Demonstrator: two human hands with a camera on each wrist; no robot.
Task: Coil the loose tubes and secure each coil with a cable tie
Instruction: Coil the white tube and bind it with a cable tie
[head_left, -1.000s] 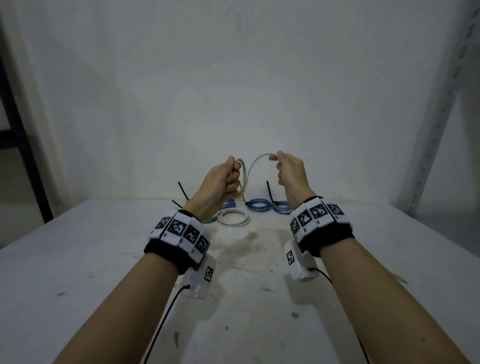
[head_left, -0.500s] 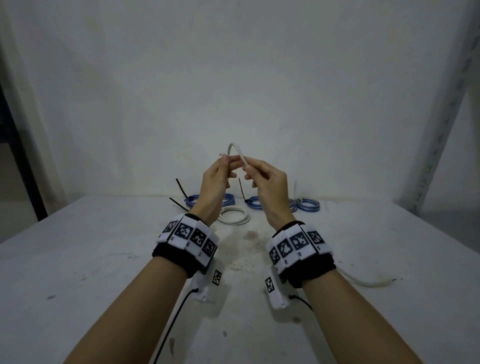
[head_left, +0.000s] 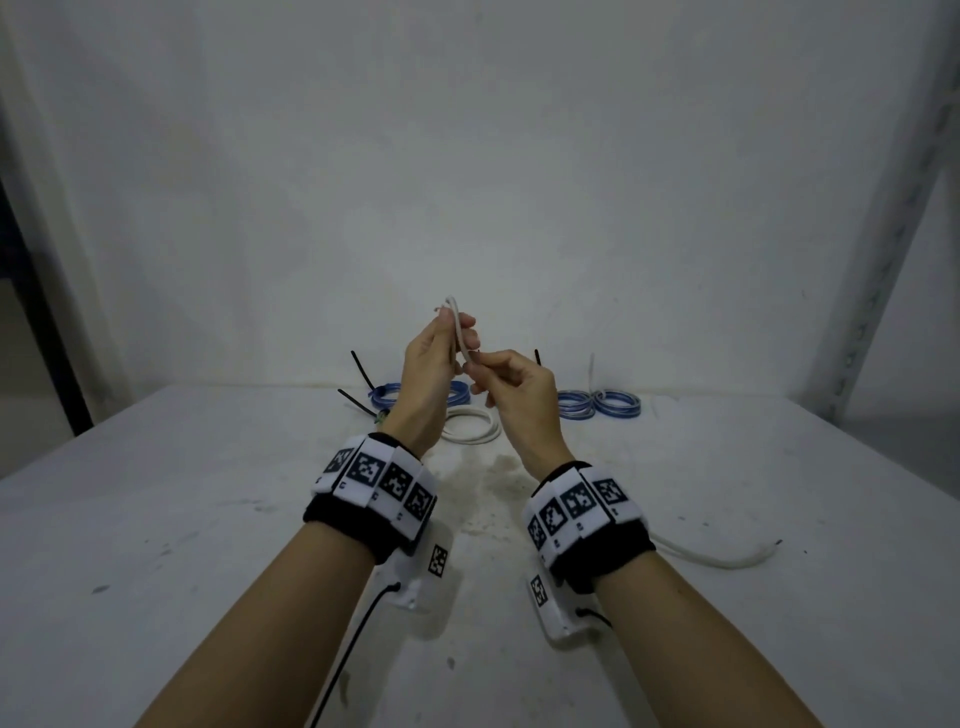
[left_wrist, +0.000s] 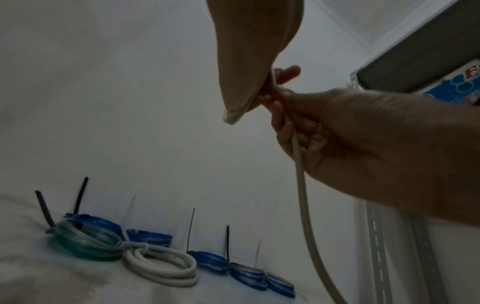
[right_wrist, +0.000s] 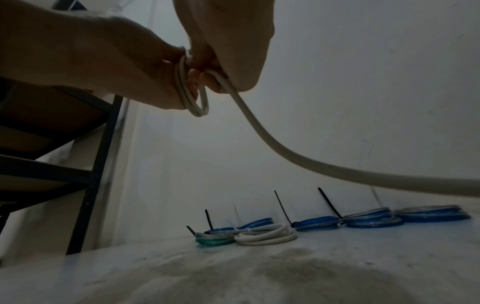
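At the far left of the table (head_left: 156, 519), close to the wall, a greenish coil (left_wrist: 85, 242) lay with a black cable tie (left_wrist: 44, 207) standing up from it, and a blue coil (head_left: 387, 392) lay just behind. Beside them rested a finished white coil (head_left: 472, 423). Above the table the left hand (head_left: 428, 374) was raised, and its fingers were curled round a few small loops of the white tube (right_wrist: 259, 131), which it gripped tightly. Touching it, the right hand (head_left: 511, 384) pinched the same tube between thumb and fingers, so both hands were closed on it. From the right hand the tube hung down and its loose end (head_left: 727, 558) lay on the table at the right side. Further back on the right, more blue coils (head_left: 597, 405) lay in a row along the wall, some of them with upright black ties.
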